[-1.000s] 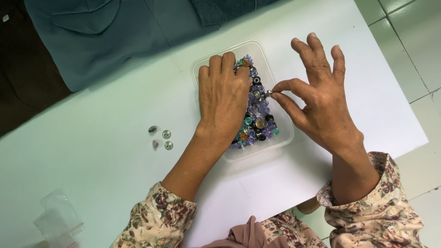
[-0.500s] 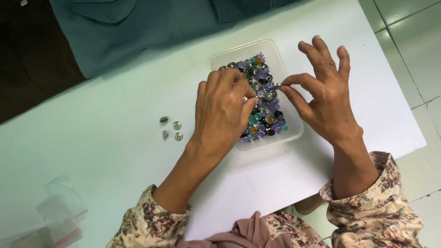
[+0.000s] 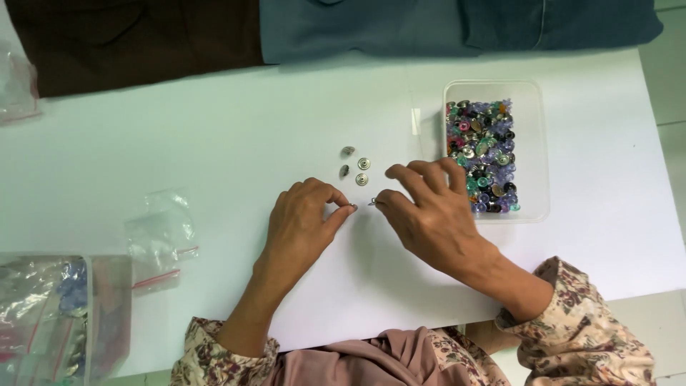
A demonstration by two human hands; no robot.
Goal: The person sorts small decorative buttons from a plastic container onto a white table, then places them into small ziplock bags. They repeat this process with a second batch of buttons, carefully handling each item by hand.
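My left hand rests on the white table, its thumb and forefinger pinched on a small dark metal button piece. My right hand is beside it, its fingertips pinching a second small metal piece; the two pieces sit a short gap apart. Just above my hands lie several loose silver metal buttons. To the right of my right hand stands a clear plastic tub filled with mixed coloured and metal buttons.
Small clear zip bags lie at the left, with a bigger bag of parts at the lower left corner. Dark brown, teal and blue cloth lies along the table's far edge. Another clear bag is at the upper left.
Both hands have left the tub and come to the table in front of it, each now pinching a small metal piece. The view has shifted, so the tub sits further right.
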